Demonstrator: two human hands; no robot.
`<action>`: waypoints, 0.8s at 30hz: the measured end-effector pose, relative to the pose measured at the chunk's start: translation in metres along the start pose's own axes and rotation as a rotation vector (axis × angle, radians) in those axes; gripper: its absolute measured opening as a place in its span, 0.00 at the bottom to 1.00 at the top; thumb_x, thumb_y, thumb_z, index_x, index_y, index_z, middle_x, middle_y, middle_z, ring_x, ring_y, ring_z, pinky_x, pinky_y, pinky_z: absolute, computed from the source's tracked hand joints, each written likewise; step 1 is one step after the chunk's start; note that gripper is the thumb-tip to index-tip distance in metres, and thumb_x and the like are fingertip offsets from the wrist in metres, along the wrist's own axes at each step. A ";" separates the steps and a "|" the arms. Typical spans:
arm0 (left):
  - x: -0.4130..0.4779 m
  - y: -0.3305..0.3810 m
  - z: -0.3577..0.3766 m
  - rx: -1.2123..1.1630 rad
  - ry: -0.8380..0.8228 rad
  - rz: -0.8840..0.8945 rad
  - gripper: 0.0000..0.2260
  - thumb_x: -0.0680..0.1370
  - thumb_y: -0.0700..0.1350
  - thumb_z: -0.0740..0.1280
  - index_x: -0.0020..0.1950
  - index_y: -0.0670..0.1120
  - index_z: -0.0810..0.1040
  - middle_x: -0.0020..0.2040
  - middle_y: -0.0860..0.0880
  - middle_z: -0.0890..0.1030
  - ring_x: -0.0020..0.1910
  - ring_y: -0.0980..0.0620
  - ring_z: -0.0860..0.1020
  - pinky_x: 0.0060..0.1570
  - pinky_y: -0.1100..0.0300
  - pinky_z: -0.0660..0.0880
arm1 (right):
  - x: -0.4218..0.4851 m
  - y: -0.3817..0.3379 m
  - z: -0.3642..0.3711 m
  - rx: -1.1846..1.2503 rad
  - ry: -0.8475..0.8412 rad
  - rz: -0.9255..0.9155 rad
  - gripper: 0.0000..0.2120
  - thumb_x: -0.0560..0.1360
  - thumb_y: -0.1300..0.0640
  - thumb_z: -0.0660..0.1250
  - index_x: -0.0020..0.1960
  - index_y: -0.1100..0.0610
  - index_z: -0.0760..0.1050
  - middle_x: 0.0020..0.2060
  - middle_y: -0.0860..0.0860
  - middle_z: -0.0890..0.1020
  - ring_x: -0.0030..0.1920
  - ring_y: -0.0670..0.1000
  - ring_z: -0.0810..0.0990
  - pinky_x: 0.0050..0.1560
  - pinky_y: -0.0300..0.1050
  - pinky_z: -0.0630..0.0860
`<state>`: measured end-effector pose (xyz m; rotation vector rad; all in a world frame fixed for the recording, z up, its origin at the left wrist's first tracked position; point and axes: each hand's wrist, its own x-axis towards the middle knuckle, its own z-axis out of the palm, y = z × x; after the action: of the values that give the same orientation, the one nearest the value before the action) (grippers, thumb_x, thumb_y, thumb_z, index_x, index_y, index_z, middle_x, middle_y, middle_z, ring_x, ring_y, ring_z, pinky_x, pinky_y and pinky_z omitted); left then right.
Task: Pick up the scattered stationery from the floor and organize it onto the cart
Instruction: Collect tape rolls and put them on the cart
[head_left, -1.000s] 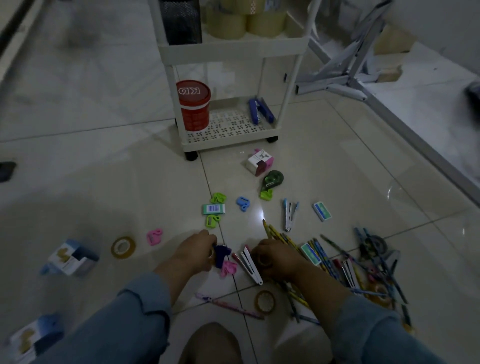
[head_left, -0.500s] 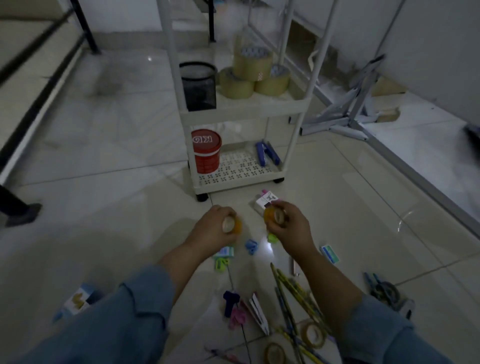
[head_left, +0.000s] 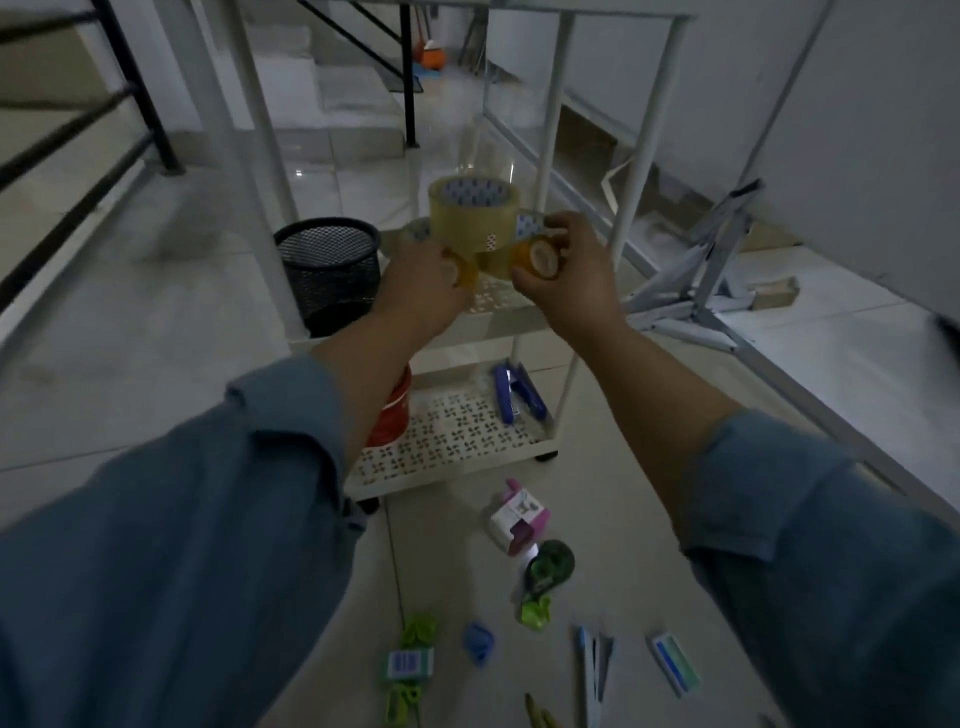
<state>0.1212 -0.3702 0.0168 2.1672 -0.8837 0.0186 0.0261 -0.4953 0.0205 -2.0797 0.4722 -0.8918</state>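
The white cart (head_left: 558, 447) stands on the tiled floor just beyond the scattered stationery, its perforated shelves facing the person so that both arms can reach in from the near side. On the middle shelf a black mesh pen cup (head_left: 328, 270) sits at the left, and the large rolls of packing tape (head_left: 474, 214) are stacked at the centre, which suggests that this level is being kept for tape. The bottom shelf holds a red tub (head_left: 393, 415), partly hidden behind the left forearm, and a blue stapler (head_left: 511, 397) to its right.

Both hands are raised to the middle shelf, just in front of the big rolls. The left hand (head_left: 423, 291) is closed around a small yellow tape roll (head_left: 464, 271); the right hand (head_left: 563, 275) pinches a small amber tape roll (head_left: 540, 257) between thumb and fingers, its core turned toward the camera. Judging by the position, the small rolls are about to be set beside the large ones.

Near the person, still on the floor, lie a pink-and-white box (head_left: 517, 519), a green correction tape (head_left: 550, 566), coloured clips (head_left: 418, 629), pens (head_left: 592, 670) and an eraser (head_left: 674, 662).
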 end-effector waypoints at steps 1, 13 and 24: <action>0.007 -0.002 0.002 -0.003 -0.030 -0.038 0.20 0.68 0.46 0.71 0.57 0.40 0.74 0.55 0.39 0.78 0.53 0.42 0.78 0.52 0.50 0.77 | 0.010 0.001 0.003 -0.101 -0.055 0.038 0.26 0.68 0.58 0.73 0.62 0.60 0.68 0.50 0.48 0.76 0.48 0.47 0.76 0.50 0.40 0.75; 0.027 -0.015 0.021 0.054 0.046 -0.175 0.24 0.67 0.45 0.75 0.58 0.37 0.74 0.54 0.39 0.79 0.54 0.41 0.78 0.49 0.55 0.73 | 0.037 0.009 0.018 -0.465 -0.283 0.122 0.15 0.74 0.58 0.66 0.59 0.62 0.74 0.55 0.57 0.78 0.55 0.53 0.76 0.49 0.41 0.71; 0.014 -0.009 0.014 -0.109 0.069 -0.295 0.29 0.67 0.41 0.76 0.64 0.39 0.68 0.63 0.42 0.75 0.61 0.46 0.73 0.49 0.61 0.70 | 0.029 0.018 0.008 -0.418 -0.247 0.128 0.20 0.68 0.54 0.74 0.57 0.61 0.77 0.55 0.56 0.80 0.56 0.53 0.78 0.57 0.45 0.74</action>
<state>0.1333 -0.3838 0.0054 2.1596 -0.5081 -0.0978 0.0509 -0.5189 0.0154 -2.4638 0.6935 -0.4784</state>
